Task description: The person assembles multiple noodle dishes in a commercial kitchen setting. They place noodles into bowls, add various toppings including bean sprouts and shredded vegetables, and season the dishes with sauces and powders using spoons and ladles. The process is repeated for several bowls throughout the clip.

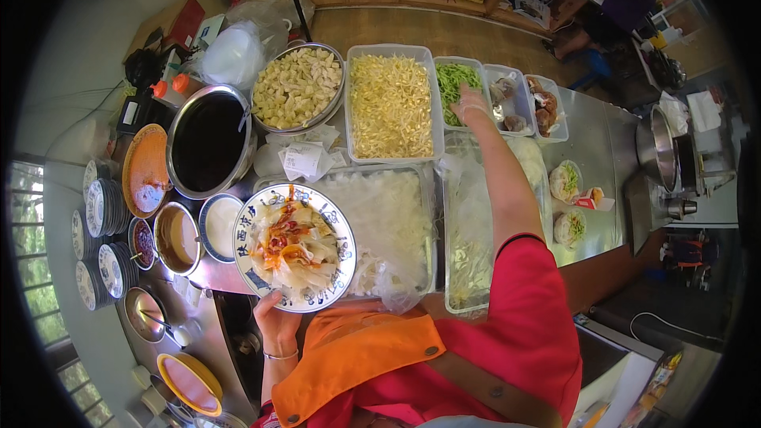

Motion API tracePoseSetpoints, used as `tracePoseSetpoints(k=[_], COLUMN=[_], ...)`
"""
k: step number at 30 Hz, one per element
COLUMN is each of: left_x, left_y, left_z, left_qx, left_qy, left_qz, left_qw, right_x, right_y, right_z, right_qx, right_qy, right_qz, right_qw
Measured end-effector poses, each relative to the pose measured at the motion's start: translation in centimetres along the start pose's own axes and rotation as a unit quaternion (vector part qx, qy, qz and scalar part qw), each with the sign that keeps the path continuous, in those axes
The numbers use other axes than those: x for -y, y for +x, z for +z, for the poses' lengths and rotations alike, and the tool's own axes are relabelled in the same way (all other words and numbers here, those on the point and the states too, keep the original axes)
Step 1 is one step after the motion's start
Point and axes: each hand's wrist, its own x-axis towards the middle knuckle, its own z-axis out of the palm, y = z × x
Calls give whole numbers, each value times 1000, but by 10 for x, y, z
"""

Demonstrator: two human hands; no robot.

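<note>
My left hand [276, 323] holds a white plate with blue markings [333, 279] from underneath, near my chest. On the plate lie pale noodles topped with red sauce and orange shreds. My right hand [469, 105], in a thin clear glove, reaches far forward over a clear tub of green vegetable strips [452, 73], fingers bent down into it. Whether it grips any of the strips I cannot tell.
Tubs of yellow shreds [391, 103], white noodles [388, 214], bean sprouts [469, 261] and a metal bowl of pale chunks [296, 85] fill the counter. A pot of dark liquid [208, 139], sauce bowls and stacked plates [101, 208] stand left. A seated person [618, 4] is far back right.
</note>
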Motion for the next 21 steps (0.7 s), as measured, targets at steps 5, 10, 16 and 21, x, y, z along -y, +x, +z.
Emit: tracePoseSetpoints(k=[5, 10, 16, 21], left_x=[36, 54, 65, 84], left_y=[-3, -8, 20, 60], left_z=[28, 37, 37, 49], left_qx=[6, 6, 31, 131], left_qy=[46, 61, 89, 124], left_qz=[-17, -36, -121, -156], left_qw=[999, 997, 988, 971], right_x=[-34, -46, -41, 1], right_y=[38, 21, -22, -125], right_z=[16, -8, -59, -133], right_qx=[-13, -56, -66, 24], right_qy=[36, 92, 300, 466], right_qz=[-94, -46, -28, -77], right_qw=[995, 993, 951, 881])
